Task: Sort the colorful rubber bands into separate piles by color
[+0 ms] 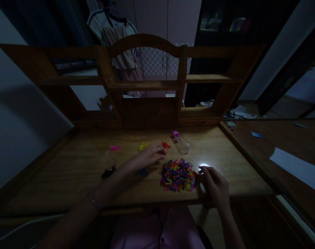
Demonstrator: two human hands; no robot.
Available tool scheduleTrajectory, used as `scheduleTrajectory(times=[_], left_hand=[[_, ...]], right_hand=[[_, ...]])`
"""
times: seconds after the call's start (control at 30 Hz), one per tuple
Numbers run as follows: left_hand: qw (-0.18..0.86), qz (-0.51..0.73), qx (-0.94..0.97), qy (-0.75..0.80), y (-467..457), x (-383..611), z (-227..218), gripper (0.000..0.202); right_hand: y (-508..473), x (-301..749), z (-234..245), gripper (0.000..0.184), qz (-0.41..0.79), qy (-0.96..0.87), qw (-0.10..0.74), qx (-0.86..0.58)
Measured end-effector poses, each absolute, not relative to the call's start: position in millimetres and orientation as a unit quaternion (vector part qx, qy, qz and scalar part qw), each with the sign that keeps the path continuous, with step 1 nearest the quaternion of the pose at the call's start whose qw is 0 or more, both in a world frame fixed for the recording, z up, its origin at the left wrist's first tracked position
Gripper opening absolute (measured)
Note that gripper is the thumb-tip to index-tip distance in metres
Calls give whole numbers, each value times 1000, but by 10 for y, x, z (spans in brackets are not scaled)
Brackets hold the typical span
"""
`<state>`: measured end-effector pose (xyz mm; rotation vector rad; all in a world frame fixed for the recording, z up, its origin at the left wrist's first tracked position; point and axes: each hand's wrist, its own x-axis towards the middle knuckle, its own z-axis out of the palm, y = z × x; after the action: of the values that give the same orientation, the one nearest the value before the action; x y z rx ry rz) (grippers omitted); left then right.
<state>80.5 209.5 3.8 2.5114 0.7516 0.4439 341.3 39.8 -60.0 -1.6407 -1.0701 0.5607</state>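
A heap of mixed-colour rubber bands (177, 174) lies on the wooden desk (77, 173) in front of me. My left hand (149, 156) reaches over the desk just left of a small red pile (165, 145); its fingers are curled together and what they hold is too small to make out. My right hand (214, 181) rests at the right edge of the heap, its fingertips pinched on a red band. Small sorted piles lie around: yellow (142, 147), pink (113, 148), black (108, 171) and blue (143, 172).
A clear bottle with a pink cap (181, 142) lies on its side behind the heap. A wooden hutch with shelves (144, 84) closes the desk's back. A second dark table (284, 145) with papers stands to the right. The room is dim.
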Motion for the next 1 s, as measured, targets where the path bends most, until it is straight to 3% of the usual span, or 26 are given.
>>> scheduleTrajectory(times=[0.4,0.73,0.83,1.0], left_hand=[[188,134,923,309,1698,937,-211,18],[382,178,835,355,1725,875,-253,29],[385,188,832,352,1715,886,-238,32],[332,167,873,315,1663,937,-99,19]], right_hand=[[390,3377,-546,29,231,-451,533,-678],[387,3362,-524,28,226,-452,530,-681],[390,3372,-539,28,222,-457,527,-681],[405,3392,-582,29,214,-461,526,-682]])
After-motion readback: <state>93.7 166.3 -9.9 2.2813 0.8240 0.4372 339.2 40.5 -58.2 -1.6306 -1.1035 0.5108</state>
